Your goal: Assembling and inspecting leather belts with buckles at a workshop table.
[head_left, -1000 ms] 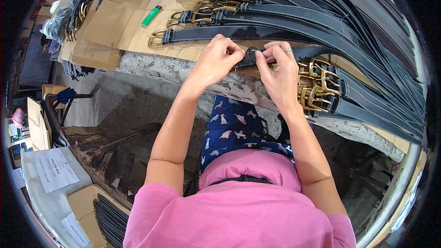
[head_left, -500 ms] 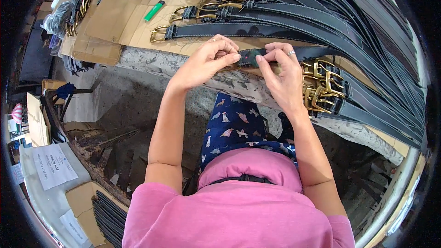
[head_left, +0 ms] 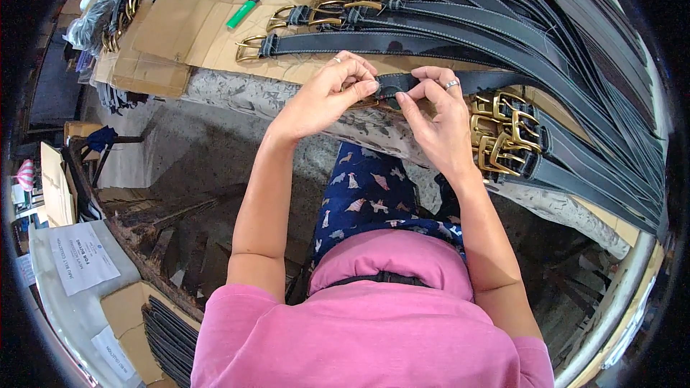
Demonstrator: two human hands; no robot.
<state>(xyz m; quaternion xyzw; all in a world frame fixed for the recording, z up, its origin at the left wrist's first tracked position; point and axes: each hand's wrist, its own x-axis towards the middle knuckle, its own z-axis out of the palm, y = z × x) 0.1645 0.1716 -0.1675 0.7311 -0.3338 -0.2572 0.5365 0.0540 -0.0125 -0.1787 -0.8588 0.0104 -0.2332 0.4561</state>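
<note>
Between my hands is the buckle end of a black leather belt (head_left: 394, 84) with pale stitching, held over the near edge of the table. My left hand (head_left: 332, 93) pinches its end between thumb and fingers, and a bit of brass shows beneath. Just to the right, my right hand (head_left: 440, 111) grips the same strap with thumb and fingertips. The fingers partly cover the buckle. Beside my right wrist lies a pile of brass buckles (head_left: 509, 133) on black belts. Another black belt (head_left: 338, 44) stretches out just beyond my hands.
More black belts (head_left: 460, 18) lie at the far side, their straps running off to the right. A green lighter (head_left: 243, 12) rests on the cardboard (head_left: 208, 39). A patterned cloth roll (head_left: 241, 93) edges the table. At lower left is a box of dark straps (head_left: 169, 341).
The belt end between my hands has turned slightly, and its stitched strap now shows where a dark greenish patch was. Both hands stay in nearly the same place.
</note>
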